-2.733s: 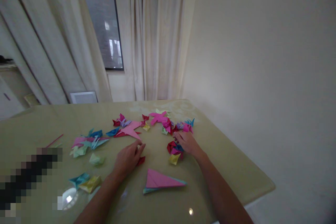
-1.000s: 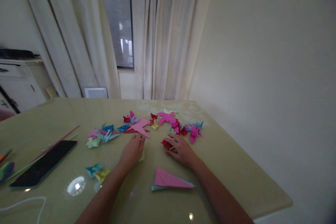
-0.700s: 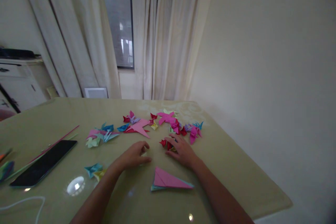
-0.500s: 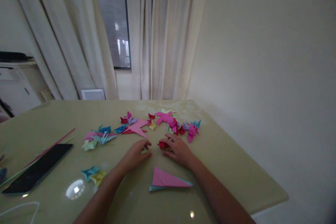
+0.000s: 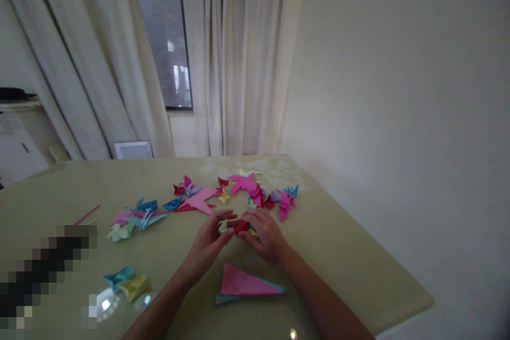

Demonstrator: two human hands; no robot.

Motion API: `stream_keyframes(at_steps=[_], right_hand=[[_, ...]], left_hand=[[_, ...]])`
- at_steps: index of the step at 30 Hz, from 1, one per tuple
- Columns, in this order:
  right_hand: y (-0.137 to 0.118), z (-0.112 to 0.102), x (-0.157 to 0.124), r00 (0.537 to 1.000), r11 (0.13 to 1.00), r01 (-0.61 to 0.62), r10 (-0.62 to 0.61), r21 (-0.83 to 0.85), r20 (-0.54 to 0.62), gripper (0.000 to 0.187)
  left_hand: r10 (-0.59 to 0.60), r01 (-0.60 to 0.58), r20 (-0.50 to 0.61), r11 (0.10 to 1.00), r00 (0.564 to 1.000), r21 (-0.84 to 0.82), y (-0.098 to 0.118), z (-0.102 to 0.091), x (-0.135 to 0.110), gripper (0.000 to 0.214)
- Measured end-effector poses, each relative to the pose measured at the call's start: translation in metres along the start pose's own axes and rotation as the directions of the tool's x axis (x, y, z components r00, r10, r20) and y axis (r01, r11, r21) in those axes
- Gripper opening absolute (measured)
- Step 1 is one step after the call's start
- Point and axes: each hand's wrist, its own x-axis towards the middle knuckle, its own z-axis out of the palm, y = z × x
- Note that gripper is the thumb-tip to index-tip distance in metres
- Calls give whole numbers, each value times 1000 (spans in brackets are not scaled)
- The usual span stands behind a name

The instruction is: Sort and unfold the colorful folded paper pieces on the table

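Two curtains (image 5: 247, 64) hang behind the table (image 5: 358, 265). On it, low and near the middle, the left hand (image 5: 209, 236) bends round a green bit (image 5: 223, 226), while the right hand (image 5: 266, 236) arches over a red bit (image 5: 241, 227) and a yellow bit (image 5: 253, 232). Both hands are half curled, thumbs turned toward each other; whether either grips or only cups, I cannot tell. Nearer the person, apart from both hands, lies a pink stack (image 5: 249, 281), its narrow end to the right. A pink sheet (image 5: 197, 201) lies just beyond the left hand. Smallest are the three bits, bunched between the hands and partly hidden. They look like folded paper, so they should be very light, springy at the creases and easily crushed; a soft pinch on the thick folded middle would suit better than one on a thin tip.
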Motion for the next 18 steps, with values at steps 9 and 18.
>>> stream_keyframes(at_steps=[9, 18], right_hand=[[-22, 20, 0, 981, 905, -182, 195, 385, 7, 26], [-23, 16, 3, 978, 857, -184, 207, 482, 6, 30]], left_hand=[[-81, 81, 12, 952, 997, -296, 13, 13, -10, 55], [-41, 41, 3, 999, 999, -13, 22, 16, -11, 56]])
